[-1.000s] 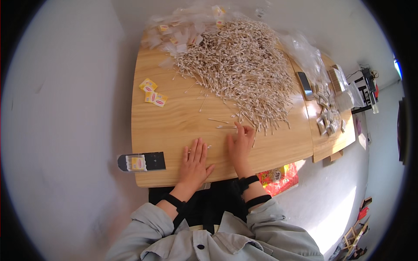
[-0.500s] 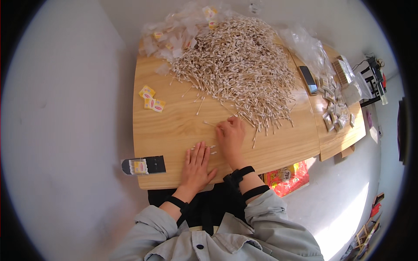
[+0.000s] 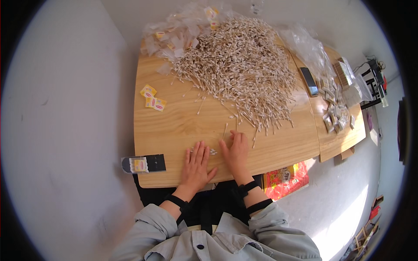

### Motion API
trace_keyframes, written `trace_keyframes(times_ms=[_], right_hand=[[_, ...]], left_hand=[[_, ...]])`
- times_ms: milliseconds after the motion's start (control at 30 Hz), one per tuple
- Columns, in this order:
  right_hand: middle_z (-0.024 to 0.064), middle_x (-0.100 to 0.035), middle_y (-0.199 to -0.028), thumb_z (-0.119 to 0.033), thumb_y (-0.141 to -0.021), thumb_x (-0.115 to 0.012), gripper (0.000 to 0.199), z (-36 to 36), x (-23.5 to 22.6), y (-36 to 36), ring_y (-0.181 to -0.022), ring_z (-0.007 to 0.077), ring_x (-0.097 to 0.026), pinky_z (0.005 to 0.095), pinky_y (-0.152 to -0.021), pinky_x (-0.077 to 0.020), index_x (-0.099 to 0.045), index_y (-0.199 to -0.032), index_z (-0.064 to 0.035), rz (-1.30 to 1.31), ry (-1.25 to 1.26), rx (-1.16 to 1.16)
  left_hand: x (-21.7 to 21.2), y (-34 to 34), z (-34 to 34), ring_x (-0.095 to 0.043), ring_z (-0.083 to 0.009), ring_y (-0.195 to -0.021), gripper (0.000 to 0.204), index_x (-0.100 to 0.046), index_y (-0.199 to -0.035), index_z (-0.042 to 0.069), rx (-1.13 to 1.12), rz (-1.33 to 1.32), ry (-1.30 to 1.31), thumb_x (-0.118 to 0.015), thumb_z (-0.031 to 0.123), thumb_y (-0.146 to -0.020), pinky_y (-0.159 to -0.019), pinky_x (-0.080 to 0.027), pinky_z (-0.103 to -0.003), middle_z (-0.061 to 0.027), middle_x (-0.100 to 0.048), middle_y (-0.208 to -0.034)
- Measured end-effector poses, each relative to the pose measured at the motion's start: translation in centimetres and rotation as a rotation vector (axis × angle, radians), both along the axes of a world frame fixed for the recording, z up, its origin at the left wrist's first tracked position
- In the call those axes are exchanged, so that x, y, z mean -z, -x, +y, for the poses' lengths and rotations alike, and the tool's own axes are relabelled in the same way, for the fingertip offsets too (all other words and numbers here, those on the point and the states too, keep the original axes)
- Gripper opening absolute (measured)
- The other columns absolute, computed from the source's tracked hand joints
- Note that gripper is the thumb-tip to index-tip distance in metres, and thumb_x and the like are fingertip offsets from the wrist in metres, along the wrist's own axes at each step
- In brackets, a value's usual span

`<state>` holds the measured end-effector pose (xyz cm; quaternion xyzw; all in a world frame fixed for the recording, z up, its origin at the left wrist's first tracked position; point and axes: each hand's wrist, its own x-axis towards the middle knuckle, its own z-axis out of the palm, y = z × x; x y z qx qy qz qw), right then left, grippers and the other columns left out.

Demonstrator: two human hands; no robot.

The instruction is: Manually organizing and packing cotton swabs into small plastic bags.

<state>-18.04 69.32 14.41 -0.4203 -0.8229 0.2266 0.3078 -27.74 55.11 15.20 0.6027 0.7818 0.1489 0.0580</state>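
My left hand point(image 3: 197, 167) lies flat on the table with its fingers stretched out. It covers part of a small row of cotton swabs point(image 3: 212, 152), whose white tips show beside the fingers. To its right, my right hand point(image 3: 237, 153) is curled, its thumb and fingertips toward the large pile of cotton swabs point(image 3: 237, 61). A single cotton swab point(image 3: 225, 131) points away from me at the thumb tip, apparently held there; the exact grip is partly hidden. A second swab reaches from the pile's edge toward the curled fingers.
A clear pouch of swabs point(image 3: 138, 165) with a dark flap overhangs the left edge. Yellow cards point(image 3: 154, 103) lie beyond it. Empty plastic bags point(image 3: 167, 37) crowd the far left. A phone point(image 3: 308, 81) and small swab packs point(image 3: 336, 116) are at right.
My right hand has drawn back from the pile's edge toward me and slightly right. The swab at its fingers has turned from sideways to pointing away. My left hand has stayed in place.
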Motion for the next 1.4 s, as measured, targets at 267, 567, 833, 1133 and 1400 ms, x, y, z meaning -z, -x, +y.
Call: trace_keyframes(times_ms=[267, 567, 833, 1133, 1400], right_hand=[[0.0129, -0.057, -0.082, -0.014, -0.076, -0.073, 0.014, 0.8, 0.2, 1.2, -0.084, 0.0330, -0.057, 0.0437, -0.074, -0.0456, -0.064, -0.082, -0.0062, -0.038, 0.187, -0.158], [0.0153, -0.053, -0.102, -0.007, -0.074, -0.072, 0.039, 3.9, 0.4, -1.3, -0.092, 0.0341, -0.055, 0.0411, -0.078, -0.0467, -0.058, -0.111, -0.0056, -0.047, 0.044, 0.122], [0.0145, -0.055, -0.107, -0.011, -0.095, -0.052, 0.026, 2.0, 0.8, 5.1, -0.101, 0.0237, -0.058, 0.0331, -0.085, -0.0483, -0.054, -0.118, 0.0002, 0.560, 0.444, -0.231], [0.0067, -0.063, -0.084, -0.021, -0.101, -0.046, 0.027, 4.5, 1.1, 4.0, -0.077, 0.0166, -0.063, 0.0288, -0.071, -0.0504, -0.059, -0.105, 0.0022, 0.399, 0.850, -0.453], [0.0083, -0.063, -0.077, -0.019, -0.094, -0.057, 0.021, 1.7, -3.8, -17.6, -0.068, 0.0170, -0.061, 0.0292, -0.064, -0.0499, -0.064, -0.094, 0.0010, -0.180, 1.002, -0.240]], left_hand=[[-0.1, -0.1, 0.1, -0.021, -0.0328, -0.143, 0.076, -0.036, -0.142, 0.001, -0.001, -0.071, -0.065, -0.064, 0.042, -0.084, -0.115, -0.016, -0.052, -0.0207, -0.026, -0.151], [-0.7, 0.2, 0.2, -0.020, -0.0315, -0.144, 0.077, -0.034, -0.143, 0.002, 0.026, -0.053, 0.013, -0.062, 0.043, -0.084, -0.115, -0.016, -0.052, -0.0176, -0.025, -0.154], [-0.6, 0.4, -0.1, -0.021, -0.0307, -0.144, 0.078, -0.035, -0.143, 0.002, 0.015, -0.055, 0.019, -0.063, 0.043, -0.083, -0.115, -0.016, -0.053, -0.0180, -0.025, -0.153], [-0.2, 0.0, 0.2, -0.021, -0.0306, -0.144, 0.078, -0.035, -0.143, 0.003, 0.019, -0.065, 0.018, -0.064, 0.043, -0.082, -0.115, -0.016, -0.052, -0.0179, -0.026, -0.153], [-0.4, 0.3, 0.0, -0.021, -0.0302, -0.144, 0.078, -0.034, -0.144, 0.003, 0.007, -0.073, 0.020, -0.063, 0.043, -0.083, -0.115, -0.016, -0.052, -0.0178, -0.025, -0.153]])
